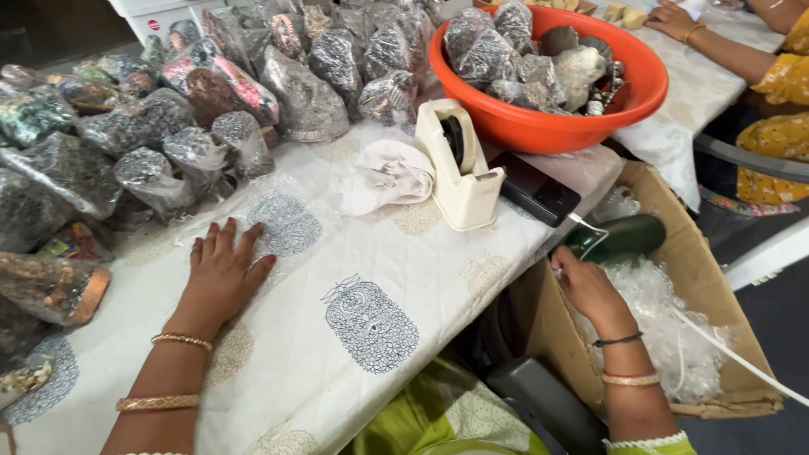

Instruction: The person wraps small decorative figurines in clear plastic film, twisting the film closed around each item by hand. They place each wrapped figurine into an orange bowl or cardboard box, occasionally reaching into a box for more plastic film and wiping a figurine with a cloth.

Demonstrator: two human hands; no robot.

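Observation:
My left hand (223,271) lies flat, fingers spread, on the white printed tablecloth (354,278), close to several plastic-wrapped stone pieces (160,177). My right hand (586,282) reaches down beside the table into a cardboard box (708,278) and grips a dark green tool (619,238) with a white cord. Crumpled clear plastic (666,320) fills the box under that hand.
A cream tape dispenser (459,168), a white cloth (388,177) and a black phone (535,190) lie on the table. An orange basin (548,126) holds wrapped stones. Another person's arm (716,42) rests on the far table at top right.

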